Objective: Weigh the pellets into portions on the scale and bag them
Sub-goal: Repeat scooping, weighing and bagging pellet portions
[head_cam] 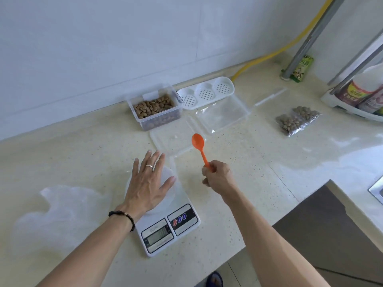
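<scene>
Speckled cream stone countertop (83,154), glossy enough to catch window glare. On it sits a white plastic kitchen scale (165,222) with a grey LCD and three little round buttons; the digits are too blurry to read. The left hand (148,183) lies flat, fingers straight and spread, over a translucent round dish (169,195) on the scale's platform. The right hand (217,177) pinches the handle end of a smooth orange plastic spoon (199,148), bowl pointing away and empty-looking.

Back by the wall there's a clear square tub (154,108) about half full of brown pellets (154,106), chunky and almond-ish. Its clear flat lid (174,141) lies just in front, under the spoon's bowl. Beside the tub sits a white tray (205,92) with three perforated round wells, then a clear shallow container (223,114) holding what looks like plastic film. Well off to the right: two small clear bags (298,120) stuffed with pellets, touching each other.
</scene>
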A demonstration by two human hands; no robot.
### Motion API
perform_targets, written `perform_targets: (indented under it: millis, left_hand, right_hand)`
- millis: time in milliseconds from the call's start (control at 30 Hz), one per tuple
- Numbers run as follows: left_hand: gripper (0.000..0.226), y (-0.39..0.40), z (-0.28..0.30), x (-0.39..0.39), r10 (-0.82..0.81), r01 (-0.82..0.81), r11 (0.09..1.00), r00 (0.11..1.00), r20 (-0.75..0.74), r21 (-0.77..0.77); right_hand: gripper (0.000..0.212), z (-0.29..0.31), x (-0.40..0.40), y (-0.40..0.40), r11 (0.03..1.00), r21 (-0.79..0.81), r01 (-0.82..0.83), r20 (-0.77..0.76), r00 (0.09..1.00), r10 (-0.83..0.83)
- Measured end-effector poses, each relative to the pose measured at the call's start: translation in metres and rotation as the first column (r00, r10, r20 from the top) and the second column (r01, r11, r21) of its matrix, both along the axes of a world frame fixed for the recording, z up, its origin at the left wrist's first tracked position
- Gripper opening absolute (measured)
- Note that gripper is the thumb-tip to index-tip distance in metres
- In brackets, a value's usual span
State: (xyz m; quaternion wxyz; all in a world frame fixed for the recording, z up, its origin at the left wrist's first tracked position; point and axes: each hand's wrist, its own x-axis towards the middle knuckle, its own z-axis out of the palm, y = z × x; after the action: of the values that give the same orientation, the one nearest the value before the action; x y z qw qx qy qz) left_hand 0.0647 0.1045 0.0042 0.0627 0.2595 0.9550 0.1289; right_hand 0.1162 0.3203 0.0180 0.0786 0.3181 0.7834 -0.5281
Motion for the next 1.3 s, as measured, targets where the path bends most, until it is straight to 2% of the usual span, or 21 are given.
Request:
perform_targets:
  millis: [67, 200, 267, 367, 433, 500, 567, 700, 833, 967, 1167, 1233, 1300]
  left_hand:
    - [0.09, -0.016, 0.0, -0.008, 0.05, -0.05, 0.999, 0.999, 0.019, -0.011]
    - [0.09, -0.038, -0.002, -0.02, 0.121, -0.119, 0.992, 0.988, 0.091, -0.035]
    - [0.078, -0.04, 0.001, -0.025, 0.146, -0.147, 0.989, 0.979, 0.144, -0.002]
    - [0.051, -0.037, 0.008, -0.032, 0.166, -0.178, 0.983, 0.964, 0.209, 0.038]
    - [0.037, -0.033, 0.017, -0.04, 0.171, -0.206, 0.973, 0.946, 0.275, 0.104]
    - [0.023, -0.032, 0.031, -0.048, 0.143, -0.236, 0.942, 0.926, 0.349, 0.24]
    - [0.021, -0.032, 0.047, -0.055, 0.099, -0.277, 0.894, 0.888, 0.448, 0.352]
    - [0.025, -0.034, 0.07, -0.063, 0.05, -0.335, 0.829, 0.843, 0.535, 0.449]
    - [0.021, -0.039, 0.086, -0.067, 0.087, -0.398, 0.793, 0.824, 0.56, 0.462]
    - [0.025, -0.05, 0.098, -0.074, 0.153, -0.454, 0.78, 0.806, 0.572, 0.431]
    - [0.024, -0.048, 0.108, -0.082, 0.141, -0.486, 0.711, 0.807, 0.574, 0.508]
    - [0.024, -0.051, 0.102, -0.087, 0.18, -0.483, 0.741, 0.812, 0.555, 0.466]
    - [0.017, -0.053, 0.097, -0.089, 0.278, -0.448, 0.823, 0.854, 0.44, 0.35]
  right_hand:
    - [0.009, 0.003, -0.012, -0.018, 0.998, -0.042, -0.05, 0.002, 0.999, 0.05]
    - [0.02, 0.0, -0.026, -0.04, 0.99, -0.097, -0.105, 0.061, 0.992, 0.112]
    - [0.011, 0.002, -0.03, -0.045, 0.982, -0.144, -0.121, 0.065, 0.989, 0.131]
    - [0.007, 0.011, -0.034, -0.047, 0.967, -0.215, -0.137, -0.013, 0.99, 0.137]
    - [0.011, 0.023, -0.038, -0.047, 0.949, -0.269, -0.165, -0.062, 0.986, 0.154]
    - [0.02, 0.038, -0.044, -0.044, 0.938, -0.289, -0.191, -0.065, 0.982, 0.179]
    - [0.022, 0.051, -0.05, -0.039, 0.933, -0.272, -0.237, -0.068, 0.971, 0.227]
    - [0.014, 0.073, -0.063, -0.03, 0.887, -0.244, -0.393, -0.089, 0.919, 0.383]
    - [0.01, 0.088, -0.08, -0.026, 0.861, -0.177, -0.477, -0.099, 0.879, 0.467]
    - [0.012, 0.1, -0.096, -0.013, 0.885, -0.203, -0.42, -0.157, 0.906, 0.394]
    - [0.016, 0.105, -0.112, -0.001, 0.872, -0.279, -0.403, -0.183, 0.913, 0.364]
    - [0.012, 0.105, -0.117, -0.002, 0.872, -0.278, -0.402, -0.18, 0.914, 0.364]
    - [0.01, 0.105, -0.12, -0.005, 0.885, -0.253, -0.39, -0.176, 0.918, 0.354]
